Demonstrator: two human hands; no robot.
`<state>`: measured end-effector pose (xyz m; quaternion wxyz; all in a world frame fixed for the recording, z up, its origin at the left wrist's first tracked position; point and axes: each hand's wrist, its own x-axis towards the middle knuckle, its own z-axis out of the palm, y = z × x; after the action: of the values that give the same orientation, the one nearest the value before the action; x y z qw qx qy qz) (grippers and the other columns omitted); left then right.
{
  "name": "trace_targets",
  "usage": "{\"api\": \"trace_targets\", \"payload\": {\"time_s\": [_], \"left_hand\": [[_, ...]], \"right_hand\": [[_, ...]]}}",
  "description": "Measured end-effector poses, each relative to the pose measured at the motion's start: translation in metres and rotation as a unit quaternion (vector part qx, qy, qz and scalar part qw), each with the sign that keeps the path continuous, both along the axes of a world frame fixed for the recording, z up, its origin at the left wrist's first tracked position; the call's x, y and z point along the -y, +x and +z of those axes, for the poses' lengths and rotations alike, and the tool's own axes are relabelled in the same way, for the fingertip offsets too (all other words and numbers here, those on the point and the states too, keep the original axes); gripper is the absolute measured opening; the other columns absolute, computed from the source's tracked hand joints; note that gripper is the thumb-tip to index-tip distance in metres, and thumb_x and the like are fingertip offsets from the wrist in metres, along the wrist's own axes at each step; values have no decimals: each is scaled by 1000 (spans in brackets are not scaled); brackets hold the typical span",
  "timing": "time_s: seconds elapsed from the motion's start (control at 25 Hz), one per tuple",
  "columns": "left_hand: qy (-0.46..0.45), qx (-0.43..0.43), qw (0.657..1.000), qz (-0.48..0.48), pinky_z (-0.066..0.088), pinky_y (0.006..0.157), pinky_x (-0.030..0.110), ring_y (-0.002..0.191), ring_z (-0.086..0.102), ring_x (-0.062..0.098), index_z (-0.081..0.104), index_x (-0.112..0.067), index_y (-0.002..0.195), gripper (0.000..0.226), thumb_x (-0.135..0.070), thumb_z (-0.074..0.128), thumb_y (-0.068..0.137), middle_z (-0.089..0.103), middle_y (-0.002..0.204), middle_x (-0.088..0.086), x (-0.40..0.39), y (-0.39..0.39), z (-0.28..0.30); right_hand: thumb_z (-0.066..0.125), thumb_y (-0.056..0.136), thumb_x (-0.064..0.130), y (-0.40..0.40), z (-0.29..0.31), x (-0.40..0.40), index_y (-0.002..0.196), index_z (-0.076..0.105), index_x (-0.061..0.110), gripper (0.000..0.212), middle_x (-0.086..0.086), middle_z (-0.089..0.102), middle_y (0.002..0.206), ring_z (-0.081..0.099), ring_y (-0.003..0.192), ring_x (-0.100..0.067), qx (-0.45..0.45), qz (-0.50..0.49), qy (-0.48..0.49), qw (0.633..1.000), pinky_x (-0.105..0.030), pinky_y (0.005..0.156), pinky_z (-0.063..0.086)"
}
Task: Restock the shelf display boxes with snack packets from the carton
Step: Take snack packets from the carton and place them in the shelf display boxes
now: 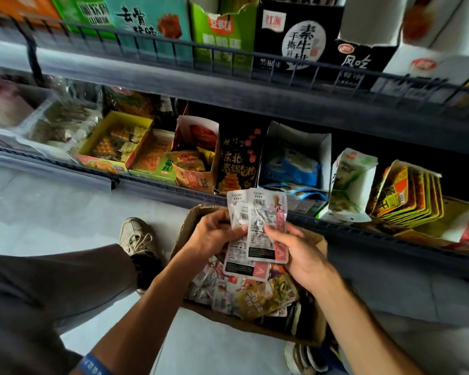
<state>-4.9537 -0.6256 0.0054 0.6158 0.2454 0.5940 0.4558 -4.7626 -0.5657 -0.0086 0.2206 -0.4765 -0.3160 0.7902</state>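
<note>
1. While the person crouches on a pale tiled floor (52,212), a brown carton (306,331) sits near the dark shelf (146,182).
2. Both the left hand (214,234) and the right hand (295,250) grip white snack packets (257,234) above the carton, barcoded backs up, a pink "A" at their corners.
3. Far behind, open display boxes (195,158) hold packets; a black box (238,163) reads "东北", and an upper one (301,41) reads "素牛排".

Bare forearms, blue printed wristband (94,367), grey trousers (38,293), beige laced sneaker (136,236)
</note>
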Motion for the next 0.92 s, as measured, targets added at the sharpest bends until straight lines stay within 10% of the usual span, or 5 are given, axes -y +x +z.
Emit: {"api": "trace_targets", "payload": {"time_s": [0.24,0.52,0.6,0.76,0.92], "left_hand": [[27,-185,980,-68,50,58,21,71,68,19,68,5,107,33,-25,58,99,72,86,22,-4,3,9],[-38,260,965,12,54,73,38,85,66,32,65,-12,84,42,-49,49,96,67,101,20,-14,-6,16],[29,186,982,32,55,80,39,88,66,29,62,-16,86,11,-7,67,82,66,105,18,-15,2,12],[121,109,985,47,51,92,50,100,64,30,62,-20,96,40,0,81,67,69,112,13,-13,1,4],[175,-80,965,-178,56,80,33,98,69,18,58,-4,104,34,0,79,77,72,109,2,-14,-10,24]], "right_hand": [[79,79,11,-5,19,-2,98,66,19,24,6,74,96,68,94,-4,148,41,220,963,-33,92,51],[76,70,-11,-10,13,-11,84,68,24,39,11,67,122,50,126,-18,313,114,726,601,-41,106,40],[63,81,-12,-12,16,-11,97,74,24,40,8,60,136,41,138,-18,302,62,687,657,-33,115,32],[71,88,31,-8,39,-12,126,61,32,39,2,65,128,60,119,-16,72,-67,201,975,-32,103,48],[86,60,45,-6,46,-19,136,48,28,87,-1,72,115,67,106,-24,67,-39,99,992,-48,96,50]]}}
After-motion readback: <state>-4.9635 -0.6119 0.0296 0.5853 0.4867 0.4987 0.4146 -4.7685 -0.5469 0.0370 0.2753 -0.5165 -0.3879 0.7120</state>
